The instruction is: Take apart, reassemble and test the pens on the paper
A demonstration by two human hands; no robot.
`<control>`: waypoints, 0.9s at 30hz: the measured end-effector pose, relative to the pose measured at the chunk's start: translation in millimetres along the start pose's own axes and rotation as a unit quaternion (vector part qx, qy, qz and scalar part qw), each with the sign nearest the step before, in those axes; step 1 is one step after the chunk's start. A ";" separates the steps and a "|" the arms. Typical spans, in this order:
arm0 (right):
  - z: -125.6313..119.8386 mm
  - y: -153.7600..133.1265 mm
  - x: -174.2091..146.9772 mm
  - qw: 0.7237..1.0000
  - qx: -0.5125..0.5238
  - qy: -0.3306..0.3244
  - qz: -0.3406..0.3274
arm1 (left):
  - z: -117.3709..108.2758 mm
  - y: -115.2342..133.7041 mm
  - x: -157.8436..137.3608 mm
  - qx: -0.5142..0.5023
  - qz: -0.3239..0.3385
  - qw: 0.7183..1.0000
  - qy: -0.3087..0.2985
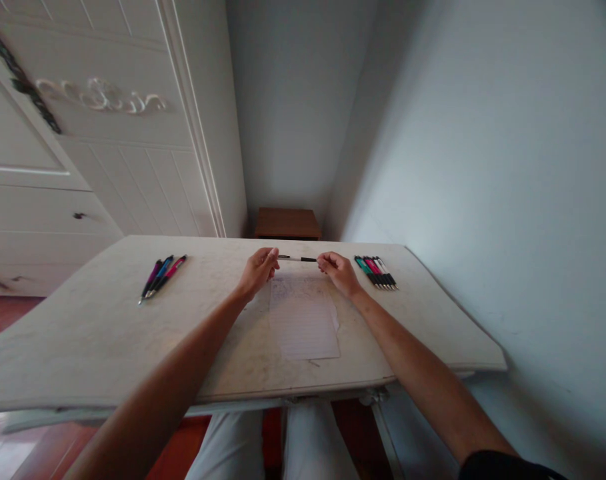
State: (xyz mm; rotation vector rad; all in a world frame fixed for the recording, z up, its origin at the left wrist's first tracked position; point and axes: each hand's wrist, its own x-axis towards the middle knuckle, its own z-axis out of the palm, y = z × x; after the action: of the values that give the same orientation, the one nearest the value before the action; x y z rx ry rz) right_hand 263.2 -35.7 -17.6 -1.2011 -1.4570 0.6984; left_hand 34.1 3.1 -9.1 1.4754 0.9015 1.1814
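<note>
A slim pen (297, 259), pale in the middle with a black grip, lies level between my two hands above the far part of the table. My left hand (261, 270) is closed on its left end, and my right hand (337, 271) pinches the dark right end. Below them a lined sheet of paper (305, 327) with writing near its top lies on the table. Several pens (375, 272), green, pink and white with black grips, are lined up right of my right hand. To the left rests a small group of purple, blue and pink pens (161, 277).
The white table (223, 360) has a worn top, with its front edge close to my legs. A white cabinet (147, 167) stands at the left, and a grey wall (483, 167) runs along the right. Behind the table is a brown wooden piece of furniture (287, 223).
</note>
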 end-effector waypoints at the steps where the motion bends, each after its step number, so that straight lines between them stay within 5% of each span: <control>1: 0.0 0.1 -0.1 1.000 0.001 0.000 0.000 | 0.2 -0.2 -0.1 0.006 -0.002 1.000 -0.004; 13: -0.9 -0.8 -0.2 1.000 -0.009 -0.001 -0.002 | -2.8 -3.6 2.6 -0.029 0.004 0.999 -0.019; 27: -1.4 -0.9 -0.3 1.000 -0.001 0.001 -0.008 | -5.3 -3.9 2.0 0.049 0.043 0.998 -0.011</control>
State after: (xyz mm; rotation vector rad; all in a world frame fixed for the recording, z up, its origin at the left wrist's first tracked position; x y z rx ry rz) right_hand 264.3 -36.5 -16.6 -1.1900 -1.4644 0.6841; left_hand 29.7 7.1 -12.3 1.6172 0.9009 1.1954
